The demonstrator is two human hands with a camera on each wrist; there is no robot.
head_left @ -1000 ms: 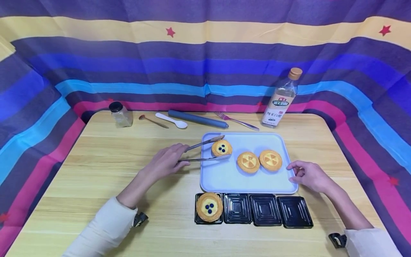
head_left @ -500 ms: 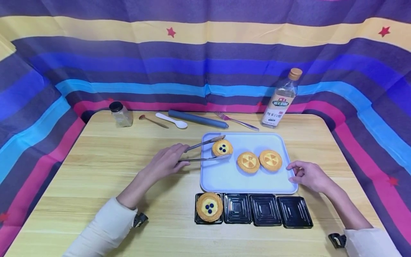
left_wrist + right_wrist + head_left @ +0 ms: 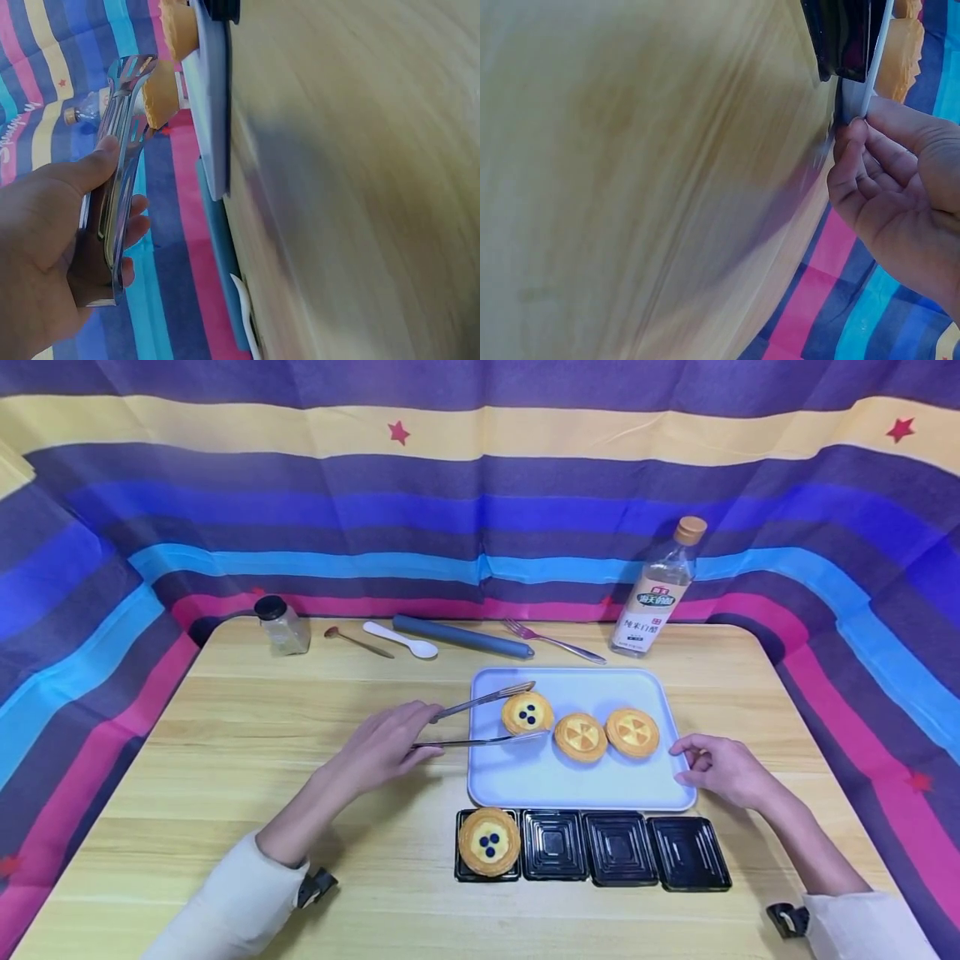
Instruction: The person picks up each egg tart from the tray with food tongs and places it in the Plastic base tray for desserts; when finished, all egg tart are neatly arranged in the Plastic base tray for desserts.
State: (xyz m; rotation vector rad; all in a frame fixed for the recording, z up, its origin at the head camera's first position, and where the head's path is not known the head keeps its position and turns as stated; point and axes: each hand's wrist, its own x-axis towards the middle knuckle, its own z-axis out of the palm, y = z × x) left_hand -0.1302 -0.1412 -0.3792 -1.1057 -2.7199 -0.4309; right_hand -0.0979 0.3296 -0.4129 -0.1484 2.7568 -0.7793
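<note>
My left hand (image 3: 386, 742) grips a pair of metal tongs (image 3: 112, 180). Between the tong ends is an egg tart with dark berries (image 3: 528, 713), above the left part of the pale blue tray (image 3: 585, 789); in the left wrist view it appears raised off the tray. Two tarts with a wedge pattern, a left one (image 3: 581, 737) and a right one (image 3: 632, 732), lie side by side on the tray. My right hand (image 3: 723, 770) pinches the tray's right rim between thumb and curled fingers. Another berry tart (image 3: 489, 842) sits in the leftmost black plastic box (image 3: 463, 870).
Three more black boxes, a left one (image 3: 555, 847), a middle one (image 3: 620, 850) and a right one (image 3: 690, 854), continue the row before the tray. Behind stand a jar (image 3: 285, 628) and a bottle (image 3: 652, 597); a white spoon (image 3: 401, 641), blue rod (image 3: 463, 637) and fork (image 3: 555, 642) lie between.
The left hand's tongs and the berry tart between them have shifted right and slightly nearer, closer to the wedge-patterned tarts. The right hand has stayed at the tray rim.
</note>
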